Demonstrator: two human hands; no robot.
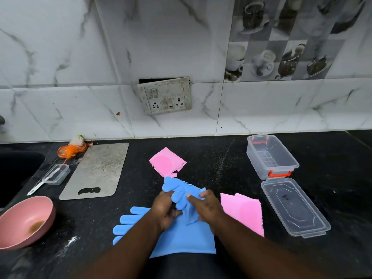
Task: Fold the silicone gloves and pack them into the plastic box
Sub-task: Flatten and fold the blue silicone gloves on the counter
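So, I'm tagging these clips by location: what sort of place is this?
Most likely a home kitchen: a black speckled stone countertop with a sink basin at its left, a grey metal chopping board, and marble-look wall tiles, some printed with cups.

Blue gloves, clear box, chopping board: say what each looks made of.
Blue gloves: soft matte silicone by the look; they fold limply and carry moulded bristles. Clear box: transparent rigid plastic, glossy, counter showing through, red clips. Chopping board: probably dull brushed metal, grey and scuffed; could be stone-look plastic.
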